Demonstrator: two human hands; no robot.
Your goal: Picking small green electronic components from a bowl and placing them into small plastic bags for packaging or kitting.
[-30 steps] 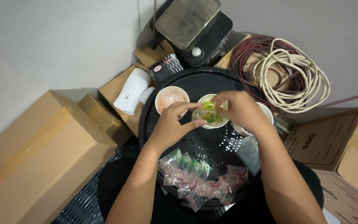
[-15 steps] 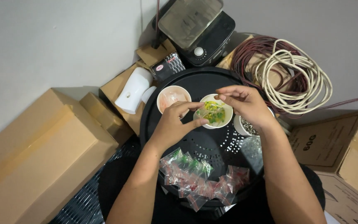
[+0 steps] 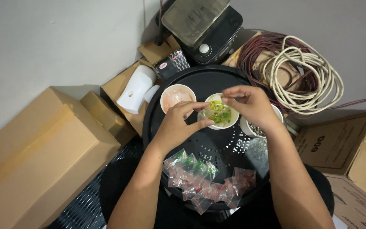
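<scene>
Both hands have drawn closer over the small white bowl of green and yellow bits [image 3: 219,113], which sits on the round black tray [image 3: 200,82]. Left hand [image 3: 178,123] steadies the bowl's near rim; right hand [image 3: 250,104] pinches something tiny above it, too small to tell. A heap of small clear bags with red and green contents [image 3: 200,182] lies at the near edge, seemingly filled; a pink-filled bowl [image 3: 175,96] remains far left. Brown cardboard boxes [image 3: 34,144] flank the tray.

Both hands at the small bowl on the black tray

Left hand [image 3: 178,123] steadies the small bowl [image 3: 219,112] of green and yellow bits; right hand [image 3: 248,104] pinches just above it. Pink bowl [image 3: 177,96] sits left of it, little bags [image 3: 204,182] nearer the person.
</scene>
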